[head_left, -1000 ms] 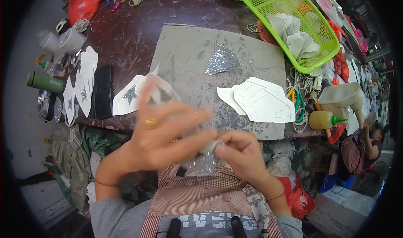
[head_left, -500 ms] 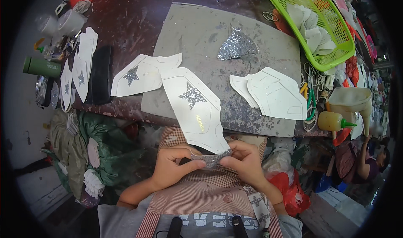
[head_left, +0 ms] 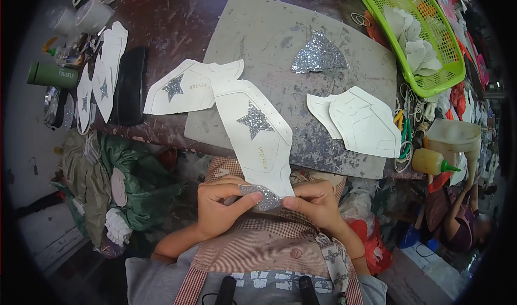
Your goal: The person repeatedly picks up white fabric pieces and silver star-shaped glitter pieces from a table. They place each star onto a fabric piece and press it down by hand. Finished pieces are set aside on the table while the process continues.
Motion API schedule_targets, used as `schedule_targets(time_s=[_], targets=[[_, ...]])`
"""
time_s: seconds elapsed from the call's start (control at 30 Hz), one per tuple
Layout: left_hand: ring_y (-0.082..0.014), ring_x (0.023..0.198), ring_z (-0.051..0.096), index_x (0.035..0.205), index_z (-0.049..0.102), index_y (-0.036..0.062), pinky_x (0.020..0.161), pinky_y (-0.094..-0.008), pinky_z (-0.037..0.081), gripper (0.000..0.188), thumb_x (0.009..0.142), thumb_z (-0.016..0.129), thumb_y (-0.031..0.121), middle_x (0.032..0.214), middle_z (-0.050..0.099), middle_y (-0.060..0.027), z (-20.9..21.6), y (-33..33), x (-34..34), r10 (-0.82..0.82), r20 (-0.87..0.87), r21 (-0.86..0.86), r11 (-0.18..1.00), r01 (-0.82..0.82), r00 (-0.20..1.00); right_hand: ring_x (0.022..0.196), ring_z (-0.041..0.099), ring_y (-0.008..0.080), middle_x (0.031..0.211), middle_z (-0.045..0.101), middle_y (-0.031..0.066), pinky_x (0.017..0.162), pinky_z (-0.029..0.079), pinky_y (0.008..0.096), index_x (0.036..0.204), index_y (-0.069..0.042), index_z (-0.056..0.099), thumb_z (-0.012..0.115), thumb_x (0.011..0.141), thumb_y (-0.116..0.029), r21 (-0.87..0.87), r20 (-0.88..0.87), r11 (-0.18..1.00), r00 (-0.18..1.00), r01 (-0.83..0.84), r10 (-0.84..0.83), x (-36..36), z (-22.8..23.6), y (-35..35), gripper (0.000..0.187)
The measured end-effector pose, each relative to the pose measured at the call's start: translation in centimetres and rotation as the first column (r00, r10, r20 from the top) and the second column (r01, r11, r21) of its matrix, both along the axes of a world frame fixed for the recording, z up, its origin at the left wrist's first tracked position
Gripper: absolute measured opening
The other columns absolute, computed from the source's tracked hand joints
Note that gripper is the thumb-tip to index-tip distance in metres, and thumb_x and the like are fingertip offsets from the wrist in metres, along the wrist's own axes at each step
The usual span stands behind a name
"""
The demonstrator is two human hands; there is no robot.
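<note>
The white shoe-upper piece hangs off the near table edge; my left hand and right hand pinch its glitter tab. I'd press evenly, edges aligned.

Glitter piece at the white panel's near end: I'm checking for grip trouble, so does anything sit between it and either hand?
Nothing visible does. The left hand and right hand both pinch the silver glitter piece directly, against the white star panel.
</note>
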State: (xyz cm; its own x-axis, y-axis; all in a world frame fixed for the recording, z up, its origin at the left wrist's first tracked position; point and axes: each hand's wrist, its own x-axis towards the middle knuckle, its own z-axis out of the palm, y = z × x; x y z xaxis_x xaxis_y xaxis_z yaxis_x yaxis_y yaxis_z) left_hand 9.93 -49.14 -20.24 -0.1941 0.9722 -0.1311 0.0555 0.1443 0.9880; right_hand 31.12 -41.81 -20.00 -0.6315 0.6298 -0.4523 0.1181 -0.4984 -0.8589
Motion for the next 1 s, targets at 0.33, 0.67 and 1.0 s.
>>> schedule_targets(time_s=[0.33, 0.67, 1.0], targets=[[-0.0092, 0.066, 0.063, 0.079, 0.071, -0.002, 0.057, -0.0212, 0.046, 0.007, 0.075, 0.075, 0.002, 0.081, 0.071, -0.011, -1.0, -0.6, 0.6, 0.013, 0.01, -0.001, 1.0, -0.013, 1.0, 0.081, 0.06, 0.0073, 0.087, 0.067, 0.0042, 0.072, 0.048, 0.0221, 0.096, 0.004, 0.069, 0.074, 0.08, -0.006, -0.072, 0.016, 0.995, 0.998, 0.065, -0.064, -1.7, -0.8, -0.6, 0.02], [-0.008, 0.056, 0.057, 0.075, 0.072, 0.0001, 0.049, -0.0224, 0.041, 0.01, 0.075, 0.077, 0.008, 0.066, 0.066, -0.0063, -0.6, -1.8, -0.3, -0.087, -0.086, -0.152, 0.986, 0.073, 0.993, 0.09, 0.061, 0.0111, 0.094, 0.069, 0.0081, 0.08, 0.048, 0.0238, 0.103, 0.005, 0.067, 0.072, 0.082, -0.007, -0.175, -0.092, 0.981, 0.993, -0.086, 0.07, -2.1, -1.0, 0.1, 0.025], [-0.008, 0.055, 0.055, 0.074, 0.071, -0.0006, 0.049, -0.023, 0.04, 0.014, 0.078, 0.076, 0.012, 0.061, 0.063, -0.0058, -0.8, -2.0, -0.5, -0.057, -0.059, -0.108, 0.993, 0.05, 0.997, 0.087, 0.062, 0.0108, 0.096, 0.069, 0.0073, 0.079, 0.05, 0.0251, 0.103, 0.004, 0.066, 0.074, 0.079, -0.003, -0.111, 0.045, 0.992, 0.997, -0.061, 0.066, -3.2, -0.9, -0.6, 0.027]])
